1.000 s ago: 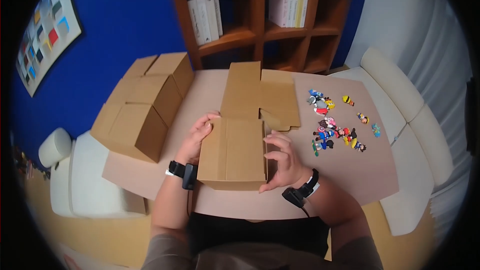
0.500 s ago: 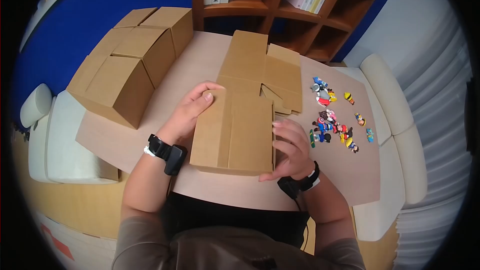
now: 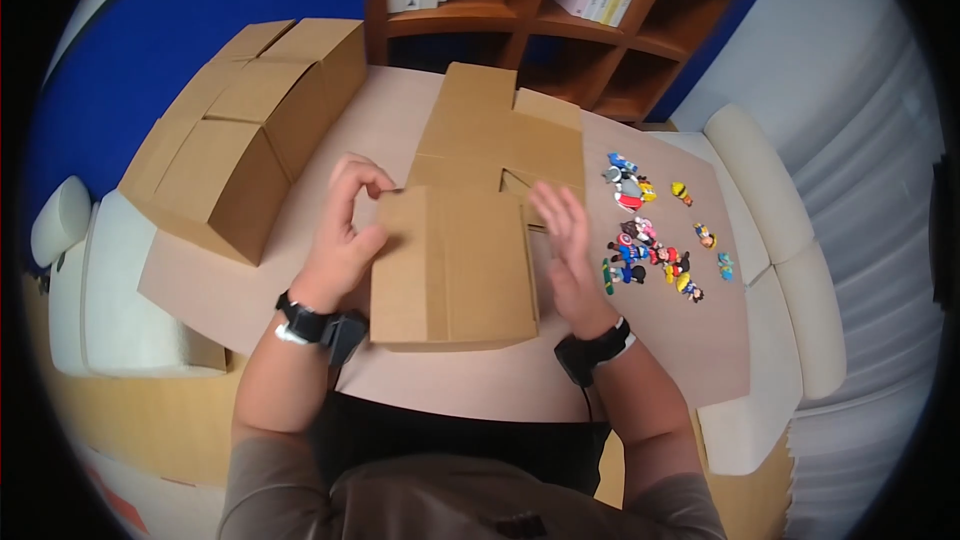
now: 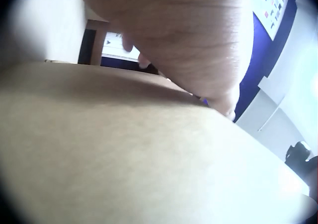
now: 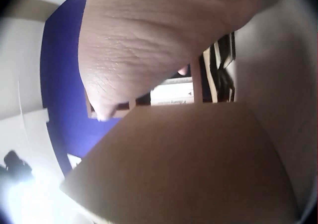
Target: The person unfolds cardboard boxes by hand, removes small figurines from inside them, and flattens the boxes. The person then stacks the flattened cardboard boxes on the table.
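A closed cardboard box (image 3: 490, 270) sits on the pale table in front of me, a lengthwise seam along its top. My left hand (image 3: 340, 235) is at its left side, fingers bent over near the far left corner and thumb close to the left edge. Beside the right edge is my right hand (image 3: 568, 255), its fingers extended and pointing away from me, slightly apart from the box. The box's side fills the lower part of both wrist views. Behind the box lies an unfolded cardboard piece (image 3: 465, 125), partly hidden by it.
Several closed boxes (image 3: 240, 150) stand in a row at the table's left. Small toy figures (image 3: 640, 255) lie scattered on the right of the table (image 3: 670, 360). A wooden shelf (image 3: 530, 10) with books rises behind, and white seats flank both sides.
Both hands have loosened from the box: the left fingers lifted off its far corner, the right fingers straightened away from its right side. The head view has tilted lower.
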Demonstrator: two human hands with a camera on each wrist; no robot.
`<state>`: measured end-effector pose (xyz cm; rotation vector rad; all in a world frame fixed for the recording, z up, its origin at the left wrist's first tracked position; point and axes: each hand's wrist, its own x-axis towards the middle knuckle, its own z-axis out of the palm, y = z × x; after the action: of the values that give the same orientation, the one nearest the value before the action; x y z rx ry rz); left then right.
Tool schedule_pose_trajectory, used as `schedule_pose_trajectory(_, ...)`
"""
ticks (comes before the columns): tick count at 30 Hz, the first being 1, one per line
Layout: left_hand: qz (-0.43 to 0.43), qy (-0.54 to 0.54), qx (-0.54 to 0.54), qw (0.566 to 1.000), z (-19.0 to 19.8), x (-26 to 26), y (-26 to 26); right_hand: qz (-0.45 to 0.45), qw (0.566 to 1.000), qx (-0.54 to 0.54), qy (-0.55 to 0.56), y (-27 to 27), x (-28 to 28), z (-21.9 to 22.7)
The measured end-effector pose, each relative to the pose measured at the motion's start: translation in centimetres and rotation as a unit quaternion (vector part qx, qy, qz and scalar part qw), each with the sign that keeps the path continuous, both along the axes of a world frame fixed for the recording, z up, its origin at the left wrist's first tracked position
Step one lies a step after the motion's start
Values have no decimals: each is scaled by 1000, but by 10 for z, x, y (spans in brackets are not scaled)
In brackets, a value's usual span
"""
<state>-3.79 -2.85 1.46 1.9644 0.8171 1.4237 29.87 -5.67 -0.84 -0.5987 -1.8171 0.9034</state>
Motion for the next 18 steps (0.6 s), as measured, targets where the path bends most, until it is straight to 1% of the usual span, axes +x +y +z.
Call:
schedule_pose_trajectory(1, -11, 2, 4, 1000, 7, 2, -4, 3, 998, -66, 19, 1, 3, 1)
schedule_pose_trajectory(2, -102, -46, -44, 993, 15, 4, -13, 28, 994, -109, 16, 0, 5, 2)
schedule_pose_trajectory(3, -191, -92, -93, 973, 24, 5, -20, 17, 994, -103, 21, -1, 6, 3)
schedule_pose_trajectory(4, -199, -88, -89, 972, 33, 0, -21, 30, 992, -122, 4, -2, 7, 3)
schedule_pose_trajectory(5, -243, 38, -77, 966, 40, -8, -20, 46, 989, -138, -18, 0, 7, 5)
schedule_pose_trajectory(6, -278, 160, -61, 945, 44, -12, -19, 42, 991, -126, 19, 0, 6, 1)
schedule_pose_trajectory(7, -279, 156, -54, 946, 44, -11, -20, 40, 992, -121, 13, -3, 11, -1)
schedule_pose_trajectory(8, -286, 158, -62, 943, 42, -9, -21, -17, 996, -76, -47, -8, 17, -2)
schedule_pose_trajectory(9, -283, 171, -60, 942, 43, -7, -20, -73, 991, -31, -105, -10, 20, -3)
schedule_pose_trajectory(10, -280, 183, -57, 941, 45, -5, -20, -131, 977, 98, -134, -11, 21, -4)
schedule_pose_trajectory(11, -279, 181, -59, 941, 44, -1, -18, -129, 978, 96, -135, -11, 23, -8)
schedule_pose_trajectory(13, -301, 103, -87, 944, 41, 5, -16, -72, 986, 145, -27, -11, 22, -17)
schedule_pose_trajectory(14, -295, 104, -93, 945, 37, 6, -16, -66, 988, 141, -23, -11, 17, -18)
schedule_pose_trajectory(16, -289, -34, -222, 931, 30, 7, -18, -88, 975, 197, 58, -11, 9, -16)
schedule_pose_trajectory(17, -283, -34, -226, 932, 29, 7, -19, -82, 976, 193, 62, -11, 11, -13)
schedule_pose_trajectory(18, -276, -92, -268, 918, 28, 8, -19, -79, 971, 224, -13, -12, 18, -9)
